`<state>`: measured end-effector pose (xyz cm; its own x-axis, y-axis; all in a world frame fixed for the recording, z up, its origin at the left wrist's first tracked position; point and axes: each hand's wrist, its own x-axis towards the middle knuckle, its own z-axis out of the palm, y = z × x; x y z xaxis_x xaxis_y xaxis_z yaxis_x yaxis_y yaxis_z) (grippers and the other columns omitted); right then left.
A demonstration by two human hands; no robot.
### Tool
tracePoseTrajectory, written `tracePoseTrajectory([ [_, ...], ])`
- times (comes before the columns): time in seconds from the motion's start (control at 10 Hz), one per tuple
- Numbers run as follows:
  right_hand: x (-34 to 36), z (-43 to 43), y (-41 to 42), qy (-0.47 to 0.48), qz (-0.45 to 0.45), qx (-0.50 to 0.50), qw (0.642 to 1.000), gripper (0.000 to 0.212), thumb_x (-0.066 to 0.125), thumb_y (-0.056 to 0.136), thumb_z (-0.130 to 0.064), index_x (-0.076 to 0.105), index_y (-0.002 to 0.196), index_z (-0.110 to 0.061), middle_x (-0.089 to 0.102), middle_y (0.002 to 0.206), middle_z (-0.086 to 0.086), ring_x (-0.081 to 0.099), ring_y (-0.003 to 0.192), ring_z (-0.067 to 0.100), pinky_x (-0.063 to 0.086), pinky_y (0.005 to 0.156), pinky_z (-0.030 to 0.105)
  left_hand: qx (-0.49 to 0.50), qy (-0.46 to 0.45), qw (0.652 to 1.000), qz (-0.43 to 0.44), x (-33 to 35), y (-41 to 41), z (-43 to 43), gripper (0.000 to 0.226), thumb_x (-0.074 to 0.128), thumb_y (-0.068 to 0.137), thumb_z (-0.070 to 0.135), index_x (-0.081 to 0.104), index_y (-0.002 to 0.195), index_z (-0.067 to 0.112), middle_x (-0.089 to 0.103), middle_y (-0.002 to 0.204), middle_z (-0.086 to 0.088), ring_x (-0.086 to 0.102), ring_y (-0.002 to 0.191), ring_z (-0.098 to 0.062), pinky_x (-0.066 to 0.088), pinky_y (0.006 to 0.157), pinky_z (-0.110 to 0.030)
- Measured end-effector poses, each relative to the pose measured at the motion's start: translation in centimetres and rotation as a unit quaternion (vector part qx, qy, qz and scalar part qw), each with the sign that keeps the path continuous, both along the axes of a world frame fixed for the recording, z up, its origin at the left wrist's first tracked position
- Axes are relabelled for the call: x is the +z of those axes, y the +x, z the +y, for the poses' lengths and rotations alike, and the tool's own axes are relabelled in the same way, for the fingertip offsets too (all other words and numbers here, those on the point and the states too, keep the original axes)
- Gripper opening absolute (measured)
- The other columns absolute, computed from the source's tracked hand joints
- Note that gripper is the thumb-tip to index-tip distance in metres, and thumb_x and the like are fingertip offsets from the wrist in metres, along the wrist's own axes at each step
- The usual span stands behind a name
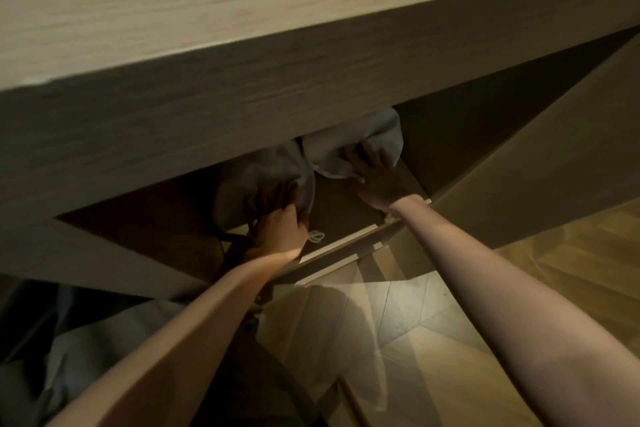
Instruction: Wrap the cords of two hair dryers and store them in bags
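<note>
Both arms reach fwd into an open drawer (pixel 349 242) under a pale wood counter (pixel 214 10).

Left grip (pixel 277 225): fingers spread flat, palm down, pressing on top of the left bag (pixel 266 166), a grey cloth pouch lying in the drawer. Not closed round it, just laid on. Fingertips are in shadow, so their exact curl is unclear.

Right grip (pixel 375 177): fingers loosely spread w/ tips resting against the right bag (pixel 349 146), a lighter grey-white pouch set further back, partly tucked under the counter's front edge. Thumb points down-left at the bag's lower fold. Looks like touching/pushing, not pinching.

Count: 2 bags, side by side and touching in the middle, both inside the drawer. 2 hands, 1 on each bag. 1 white drawstring loop (pixel 316 237) lying on the drawer floor just beside the left hand, near the front rim. Hair dryers themselves not visible; bags look filled, contents can't be confirmed.

Below the drawer: wood-pattern floor (pixel 433 340), lit patch.
</note>
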<state>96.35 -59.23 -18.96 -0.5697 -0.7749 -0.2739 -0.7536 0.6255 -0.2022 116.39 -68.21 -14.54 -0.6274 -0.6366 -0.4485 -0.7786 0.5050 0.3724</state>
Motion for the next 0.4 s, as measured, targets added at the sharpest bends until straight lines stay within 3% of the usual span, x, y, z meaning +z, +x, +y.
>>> tracePoseTrajectory([
  [0.1,0.9,1.0,1.1,0.017,-0.029,-0.006,0.999,0.069,0.026,0.087,-0.062,0.004,0.15,-0.043,-0.003,0.162,0.001,-0.007,0.147,0.034,0.006,0.118,0.053,-0.026,-0.02,0.999,-0.034,0.9,-0.1,0.2,0.04,0.036,0.1,0.034,0.043,0.136,0.017,0.05,0.135,-0.013,0.035,0.135,-0.033,0.022,0.112,-0.052],
  [0.2,2.5,2.3,2.3,0.042,-0.043,-0.007,0.998,0.063,0.034,0.094,-0.054,0.009,0.15,-0.041,0.01,0.161,0.002,-0.002,0.148,0.032,0.005,0.119,0.048,-0.052,-0.016,0.997,-0.048,1.8,0.1,0.8,0.039,0.034,0.101,0.033,0.041,0.136,0.017,0.042,0.141,-0.012,0.031,0.136,-0.034,0.018,0.113,-0.049],
  [0.3,6.8,3.9,4.5,0.048,-0.115,-0.063,0.99,0.043,0.044,0.1,-0.036,0.041,0.14,-0.02,0.042,0.142,0.0,0.028,0.141,0.027,0.024,0.116,0.037,-0.07,-0.002,0.996,-0.053,2.9,0.5,1.4,0.051,0.034,0.101,0.034,0.02,0.149,0.022,0.022,0.154,-0.012,0.013,0.143,-0.037,0.007,0.115,-0.054],
  [0.4,8.8,5.1,6.1,-0.034,-0.091,-0.093,0.991,0.022,0.052,0.097,-0.023,0.059,0.112,-0.009,0.062,0.11,0.01,0.06,0.106,0.031,0.05,0.084,0.035,-0.065,0.007,0.998,-0.005,4.2,0.5,1.8,0.055,0.035,0.101,0.032,0.012,0.151,0.026,0.021,0.155,-0.011,0.015,0.143,-0.034,0.007,0.116,-0.051],
])
